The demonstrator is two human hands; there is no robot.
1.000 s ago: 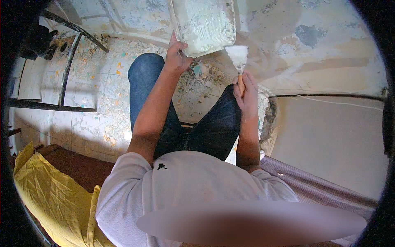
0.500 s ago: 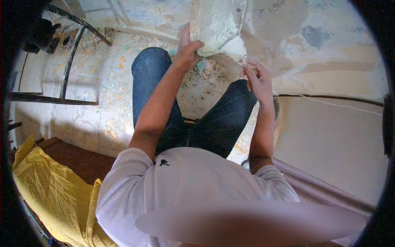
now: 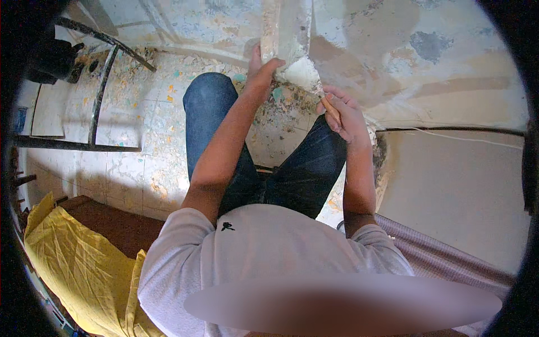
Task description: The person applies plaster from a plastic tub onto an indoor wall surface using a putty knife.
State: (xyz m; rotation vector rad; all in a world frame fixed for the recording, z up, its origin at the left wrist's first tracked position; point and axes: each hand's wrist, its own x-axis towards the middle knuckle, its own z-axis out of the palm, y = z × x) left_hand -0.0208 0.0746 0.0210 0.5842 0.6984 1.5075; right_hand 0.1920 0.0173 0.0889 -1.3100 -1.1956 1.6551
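My left hand (image 3: 261,76) is closed on the lower edge of a long, pale board (image 3: 270,28) that rises along the wall, its thumb on the near side and fingers behind. A putty knife (image 3: 332,111) with a wooden handle is gripped in my right hand (image 3: 347,117). White filler (image 3: 300,72) covers its blade, which slants up and left to the foot of the board. Whether the blade presses on the board or just overlaps it, I cannot tell. Both hands are above and beyond my jeans-clad knees.
Before me stands a patchy plastered wall (image 3: 387,62). Paint flakes and rubble litter the tiled floor (image 3: 126,163). A black metal frame (image 3: 95,98) stands at left, near a yellow cloth (image 3: 84,258) on a brown surface. On the right, a white cable (image 3: 449,133) runs above a grey panel (image 3: 449,180).
My right hand has moved slightly left and down and turned, so the knife's handle now shows. The broad wet-looking face beside the board appears narrower. My left hand keeps its hold.
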